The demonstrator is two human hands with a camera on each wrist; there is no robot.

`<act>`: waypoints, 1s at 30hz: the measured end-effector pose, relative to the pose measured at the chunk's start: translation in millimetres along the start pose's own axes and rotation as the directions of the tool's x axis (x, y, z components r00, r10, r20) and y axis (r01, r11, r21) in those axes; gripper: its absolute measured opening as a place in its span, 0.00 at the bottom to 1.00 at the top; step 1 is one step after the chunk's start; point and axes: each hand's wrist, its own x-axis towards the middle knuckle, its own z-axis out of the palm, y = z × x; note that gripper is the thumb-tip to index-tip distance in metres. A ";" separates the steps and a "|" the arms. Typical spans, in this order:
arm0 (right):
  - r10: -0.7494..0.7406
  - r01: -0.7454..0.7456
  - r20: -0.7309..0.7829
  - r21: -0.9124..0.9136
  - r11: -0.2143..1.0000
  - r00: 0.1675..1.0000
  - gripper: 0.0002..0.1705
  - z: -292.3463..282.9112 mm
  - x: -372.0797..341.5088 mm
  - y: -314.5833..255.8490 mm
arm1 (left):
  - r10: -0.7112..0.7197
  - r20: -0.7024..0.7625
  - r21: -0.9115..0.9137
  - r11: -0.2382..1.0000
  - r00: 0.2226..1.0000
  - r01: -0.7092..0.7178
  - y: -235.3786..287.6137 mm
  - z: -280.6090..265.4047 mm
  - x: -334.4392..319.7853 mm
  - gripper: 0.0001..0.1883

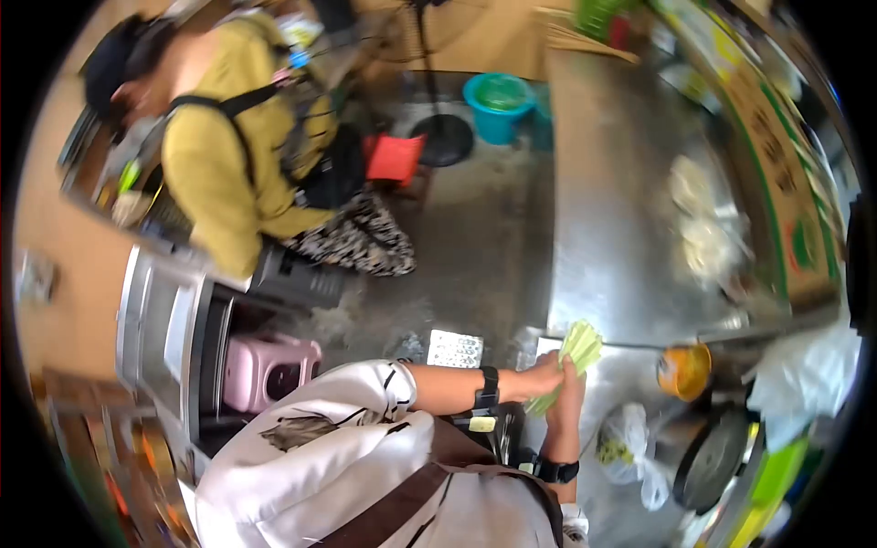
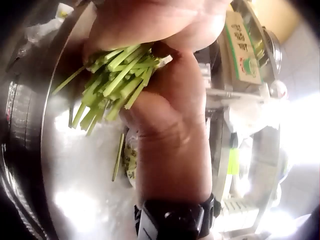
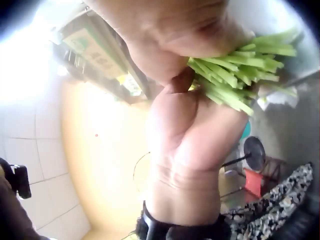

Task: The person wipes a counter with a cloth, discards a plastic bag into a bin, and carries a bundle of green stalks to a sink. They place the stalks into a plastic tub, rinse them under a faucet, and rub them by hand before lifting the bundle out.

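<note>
Both my hands hold a bunch of cut, pale green vegetable stalks (image 1: 582, 345) over the metal counter (image 1: 621, 374). My left hand (image 1: 534, 380) grips the bunch from the left, its fingers close against the right hand. From below, my right hand (image 1: 568, 395) grips the same bunch. In the left wrist view the cut ends of the stalks (image 2: 112, 85) stick out past the thumb. The right wrist view has stalks (image 3: 240, 72) fanning out on the far side of the hands. Part of the bunch is hidden inside the palms.
A clear plastic bag with greens (image 1: 624, 438), a yellow-orange tub (image 1: 683, 371) and a black pan (image 1: 711, 461) stand on the counter to the right. Whitish bags (image 1: 702, 242) lie further back. Another person in a yellow top (image 1: 215, 137) is at the upper left.
</note>
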 end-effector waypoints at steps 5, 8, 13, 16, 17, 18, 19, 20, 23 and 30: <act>0.113 -0.078 0.370 -0.108 0.991 0.922 0.17 83.4 -3.7 0.2 | 0.288 -0.189 -0.247 0.911 0.939 -0.330 9.0 -67.2 -57.3 0.25; 0.284 -0.167 0.500 -0.266 0.949 0.818 0.17 149.5 -11.8 13.2 | 0.314 -0.343 -0.232 0.885 0.885 -0.404 4.2 -120.3 -104.4 0.26; 0.441 -0.199 0.640 -0.416 0.887 0.630 0.13 276.7 -48.7 93.9 | 0.323 -0.521 -0.063 0.909 0.790 -0.413 -55.8 -226.6 -186.6 0.29; 0.588 -0.217 0.656 -0.560 0.799 0.473 0.16 359.1 -95.4 148.4 | 0.171 -0.705 -0.152 0.912 0.688 -0.382 -98.8 -286.1 -255.3 0.29; 0.591 -0.187 0.623 -0.591 0.785 0.512 0.20 385.0 -110.6 174.5 | 0.171 -0.658 -0.223 0.886 0.734 -0.407 -108.7 -310.9 -291.4 0.30; 0.646 -0.176 0.618 -0.647 0.742 0.448 0.23 411.0 -126.6 194.0 | 0.098 -0.712 -0.224 0.907 0.695 -0.358 -116.8 -329.5 -324.9 0.31; 0.667 -0.160 0.632 -0.667 0.727 0.394 0.23 437.5 -142.6 217.7 | 0.114 -0.779 -0.226 0.866 0.616 -0.447 -126.4 -345.4 -357.9 0.32; 0.686 -0.147 0.642 -0.684 0.714 0.342 0.23 462.0 -159.3 241.1 | 0.121 -0.838 -0.217 0.821 0.532 -0.528 -131.9 -358.9 -393.2 0.34; 0.735 -0.131 0.639 -0.727 0.673 0.227 0.24 534.6 -217.4 294.7 | 0.050 -0.940 -0.222 0.660 0.338 -0.717 -140.3 -400.8 -486.0 0.15; 0.797 -0.031 0.603 -0.797 0.603 -0.018 0.18 645.8 -308.1 385.4 | -0.037 -0.914 -0.395 0.315 0.405 -0.863 -229.4 -479.6 -596.2 0.20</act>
